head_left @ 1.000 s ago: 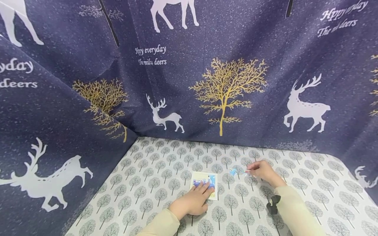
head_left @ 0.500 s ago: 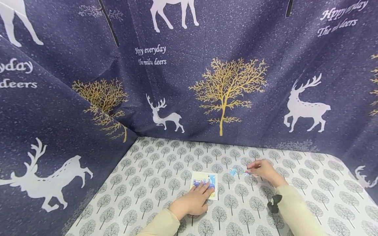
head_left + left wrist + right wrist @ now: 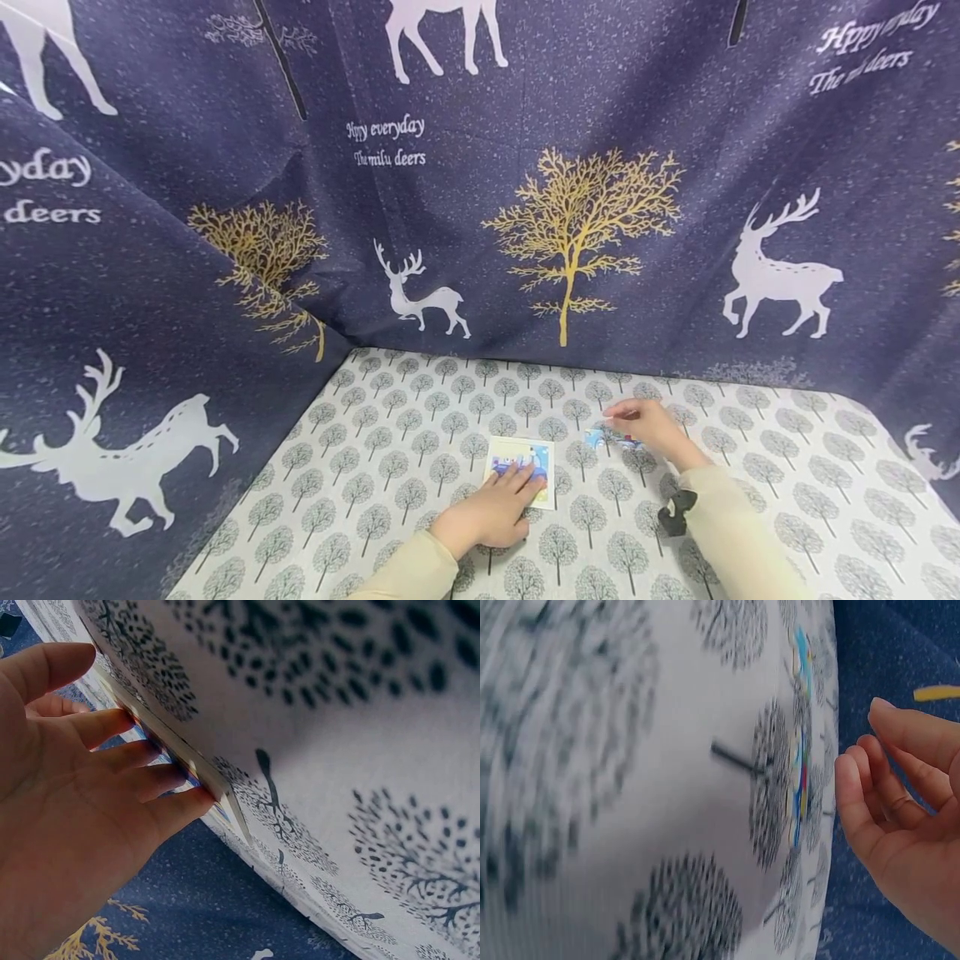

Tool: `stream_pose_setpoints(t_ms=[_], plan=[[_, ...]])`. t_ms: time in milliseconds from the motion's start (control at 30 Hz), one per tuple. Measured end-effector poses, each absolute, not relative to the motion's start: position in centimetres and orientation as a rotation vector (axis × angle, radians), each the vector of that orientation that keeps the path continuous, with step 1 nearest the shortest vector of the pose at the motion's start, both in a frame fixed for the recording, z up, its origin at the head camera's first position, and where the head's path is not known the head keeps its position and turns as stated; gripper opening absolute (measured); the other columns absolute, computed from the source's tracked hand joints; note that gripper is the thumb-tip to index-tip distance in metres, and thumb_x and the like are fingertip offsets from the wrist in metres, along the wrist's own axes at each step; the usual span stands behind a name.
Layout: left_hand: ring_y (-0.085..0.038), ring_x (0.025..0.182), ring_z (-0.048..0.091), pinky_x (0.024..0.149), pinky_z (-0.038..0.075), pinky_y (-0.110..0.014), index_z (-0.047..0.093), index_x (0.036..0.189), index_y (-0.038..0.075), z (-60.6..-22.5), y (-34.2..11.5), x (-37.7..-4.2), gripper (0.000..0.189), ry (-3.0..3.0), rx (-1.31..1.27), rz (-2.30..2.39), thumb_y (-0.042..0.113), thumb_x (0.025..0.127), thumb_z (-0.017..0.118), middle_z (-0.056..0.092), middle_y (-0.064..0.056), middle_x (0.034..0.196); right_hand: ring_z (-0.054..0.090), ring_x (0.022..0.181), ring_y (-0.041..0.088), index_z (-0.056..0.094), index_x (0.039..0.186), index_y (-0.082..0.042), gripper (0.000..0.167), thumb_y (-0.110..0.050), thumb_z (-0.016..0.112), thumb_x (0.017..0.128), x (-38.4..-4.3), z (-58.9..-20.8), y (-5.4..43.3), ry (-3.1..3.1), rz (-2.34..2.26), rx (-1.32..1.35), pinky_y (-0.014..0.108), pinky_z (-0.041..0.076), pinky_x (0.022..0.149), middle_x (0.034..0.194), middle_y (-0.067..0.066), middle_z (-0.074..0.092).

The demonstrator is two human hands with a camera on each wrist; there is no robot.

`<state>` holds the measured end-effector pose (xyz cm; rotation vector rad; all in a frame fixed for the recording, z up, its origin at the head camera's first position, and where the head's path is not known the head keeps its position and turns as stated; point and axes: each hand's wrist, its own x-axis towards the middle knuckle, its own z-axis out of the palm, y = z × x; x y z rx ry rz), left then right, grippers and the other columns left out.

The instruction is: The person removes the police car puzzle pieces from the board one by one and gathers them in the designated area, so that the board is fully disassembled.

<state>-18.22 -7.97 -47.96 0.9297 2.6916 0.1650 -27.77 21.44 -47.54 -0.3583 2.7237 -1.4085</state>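
Note:
Under my left hand [image 3: 487, 508] lies a small puzzle board [image 3: 542, 500], flat on the cloth, with a pale border and a blue and purple cartoon picture. The straight, slightly spread fingers press on its lower part and hide some of the picture. In the left wrist view, the fingertips rest along the face of the board [image 3: 196, 761]. My right hand [image 3: 648, 427] hovers over colourful flat puzzle pieces [image 3: 596, 437] to the right of the board. The right wrist view shows the right hand [image 3: 907, 780] loosely bent, thumb and fingertips apart, nothing visible between them, beside the puzzle pieces [image 3: 801, 787].
A white cloth with grey trees [image 3: 405, 492] covers the table. Behind it and along the left hangs a dark blue curtain [image 3: 480, 275] with deer and gold trees. A black patch [image 3: 677, 511] shows at the right sleeve's cuff.
My right hand has shifted left and slightly away from me, its fingertips leaving the right-hand puzzle piece. The left hand stays on the board.

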Motion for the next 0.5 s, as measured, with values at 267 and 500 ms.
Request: stream_pose_setpoints(t_ms=[267, 500], plan=[[-0.026, 0.146, 0.018, 0.115, 0.024, -0.048, 0.03, 0.152, 0.019, -47.9, -7.8, -18.3, 0.063, 2.697, 0.927, 0.144, 0.03, 0.093, 0.051, 0.02, -0.002, 0.159, 0.067, 0.086, 0.029, 0.069, 0.105, 0.005, 0.022, -0.009, 0.067, 0.088, -28.2, -47.6, 19.0, 2.693, -1.407, -0.502, 0.038, 0.056, 0.073, 0.095, 0.014, 0.067], [-0.027, 0.146, 0.018, 0.115, 0.024, -0.048, 0.031, 0.152, 0.019, -48.1, -7.8, -18.3, 0.065, 2.712, 0.912, 0.136, 0.029, 0.092, 0.052, 0.02, -0.002, 0.159, 0.067, 0.092, 0.025, 0.069, 0.111, 0.001, 0.026, -0.013, 0.067, 0.089, -28.0, -47.6, 16.8, 2.579, -1.423, -0.561, 0.038, 0.056, 0.079, 0.109, 0.016, 0.067]])
